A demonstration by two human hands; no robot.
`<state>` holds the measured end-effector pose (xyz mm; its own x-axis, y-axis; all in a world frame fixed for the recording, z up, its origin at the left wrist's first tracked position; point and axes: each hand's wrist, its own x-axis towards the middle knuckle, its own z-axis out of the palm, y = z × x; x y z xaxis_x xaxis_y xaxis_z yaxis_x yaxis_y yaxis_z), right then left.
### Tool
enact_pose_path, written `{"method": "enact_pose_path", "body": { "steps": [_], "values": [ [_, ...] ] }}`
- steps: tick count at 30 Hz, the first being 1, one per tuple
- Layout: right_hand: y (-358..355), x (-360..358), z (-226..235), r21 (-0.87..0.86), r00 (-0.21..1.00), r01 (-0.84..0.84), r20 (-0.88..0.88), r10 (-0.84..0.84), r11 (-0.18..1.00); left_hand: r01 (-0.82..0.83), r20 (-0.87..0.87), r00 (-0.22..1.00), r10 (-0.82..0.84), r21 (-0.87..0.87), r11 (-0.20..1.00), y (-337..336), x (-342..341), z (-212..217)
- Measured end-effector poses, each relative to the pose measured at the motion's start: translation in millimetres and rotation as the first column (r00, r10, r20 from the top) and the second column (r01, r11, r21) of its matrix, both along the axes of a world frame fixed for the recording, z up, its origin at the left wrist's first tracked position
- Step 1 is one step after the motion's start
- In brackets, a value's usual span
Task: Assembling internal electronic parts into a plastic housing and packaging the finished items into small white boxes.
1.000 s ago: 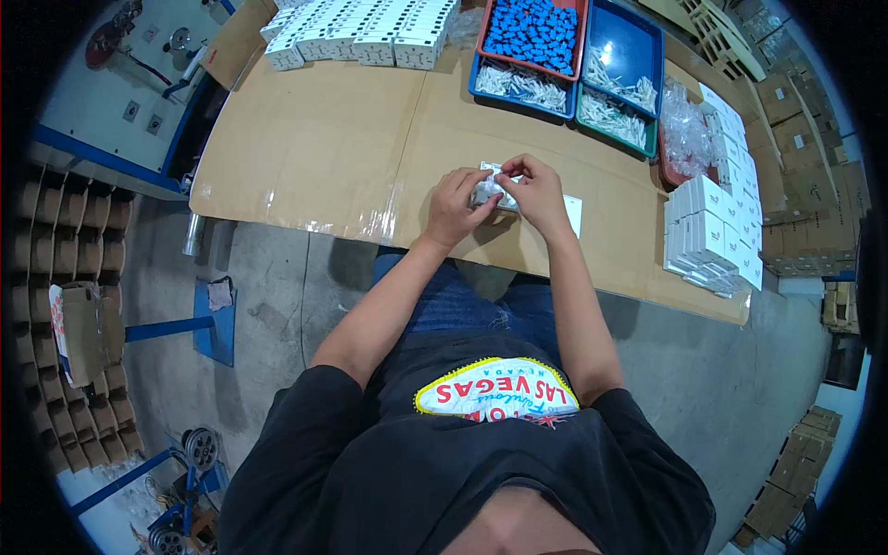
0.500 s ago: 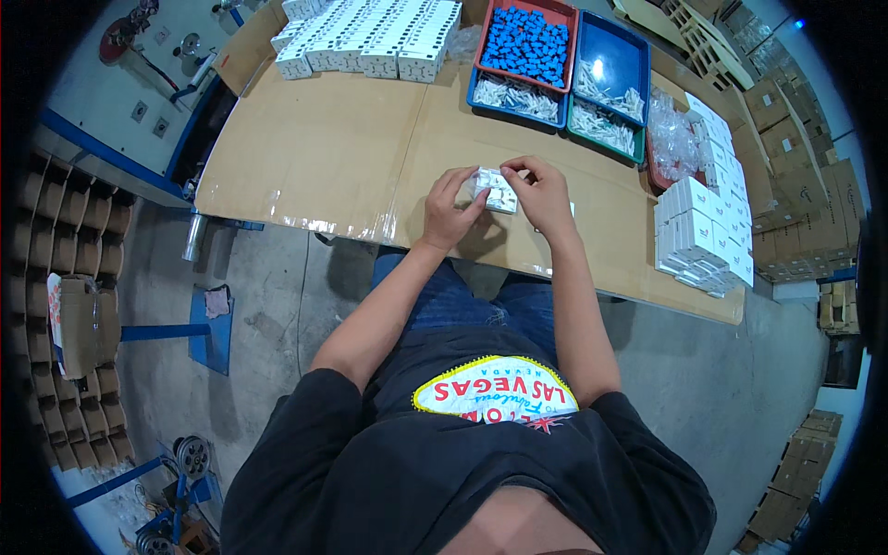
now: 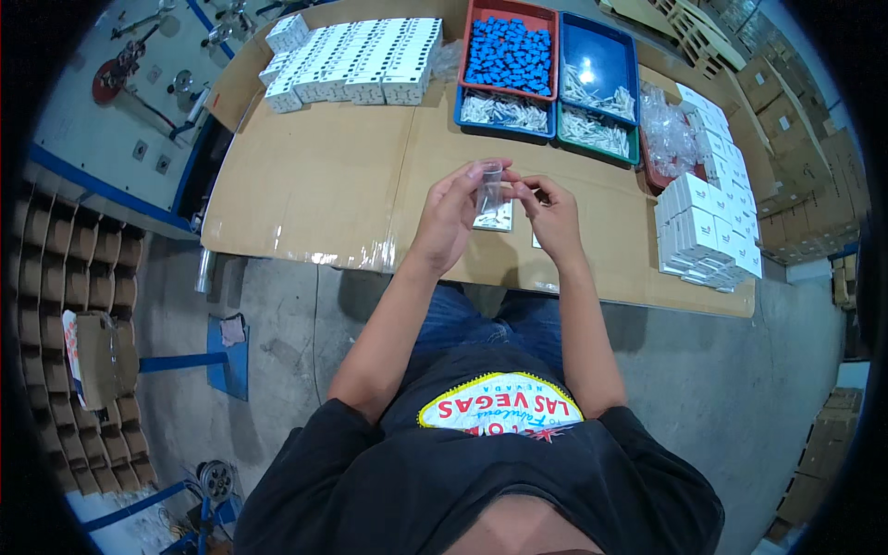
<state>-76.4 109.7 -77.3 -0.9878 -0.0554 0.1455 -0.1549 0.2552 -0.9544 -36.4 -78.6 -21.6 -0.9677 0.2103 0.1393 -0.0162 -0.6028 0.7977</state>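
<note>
Above the near part of the cardboard-covered table I hold up a small see-through plastic tray (image 3: pixel 489 190). My left hand (image 3: pixel 450 211) has its thumb and fingers around the tray's left side. At the tray's right edge, the thumb and fingers of my right hand (image 3: pixel 553 211) are pinched together. Whether anything small sits in the tray I cannot make out. Just below it a flat white box (image 3: pixel 496 218) lies on the table, partly hidden by the tray. Another little white piece (image 3: pixel 536 242) shows beside my right wrist, mostly covered.
White boxes (image 3: pixel 370 60) stand in rows at the far left. At the back are a red tray (image 3: pixel 554 55) of blue pieces and blue and green trays (image 3: pixel 638 139) of white pieces. Clear plastic trays (image 3: pixel 668 129) lie heaped beside stacked white boxes (image 3: pixel 698 222) on the right.
The clear tray has been lifted and tilted up off the white pieces. My left hand has turned and risen with it. My whole view has shifted slightly.
</note>
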Motion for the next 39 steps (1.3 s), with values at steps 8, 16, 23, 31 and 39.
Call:
{"method": "enact_pose_path", "body": {
  "steps": [8, 16, 23, 31, 39],
  "values": [
    [33.1, -17.0, -45.6, 0.154, 0.997, 0.053, 0.04, -0.06, 0.987, 0.27, -0.068, 0.955, -0.289, -0.207, 0.941, -17.4, -14.2, -37.4],
    [35.8, -143.4, -66.4, 0.411, 0.97, 0.165, -0.231, -0.073, 0.896, 0.422, 0.263, 0.812, -0.522, 0.353, 0.835, -16.9, -18.3, -143.2],
    [28.6, -249.3, -75.6, 0.711, 0.939, 0.16, -0.324, 0.117, 0.684, 0.437, 0.32, 0.636, -0.702, 0.601, 0.669, -27.6, -18.0, -193.6],
    [44.4, -273.9, -85.3, 0.665, 0.871, 0.189, -0.454, 0.19, 0.722, 0.339, 0.334, 0.626, -0.705, 0.698, 0.631, -19.0, -26.6, -191.1],
    [4.7, -89.7, -42.1, -0.044, 0.976, -0.212, 0.045, 0.214, 0.976, 0.398, 0.299, 0.681, -0.669, 0.616, 0.68, -20.9, -26.9, -194.8]
  ]
}}
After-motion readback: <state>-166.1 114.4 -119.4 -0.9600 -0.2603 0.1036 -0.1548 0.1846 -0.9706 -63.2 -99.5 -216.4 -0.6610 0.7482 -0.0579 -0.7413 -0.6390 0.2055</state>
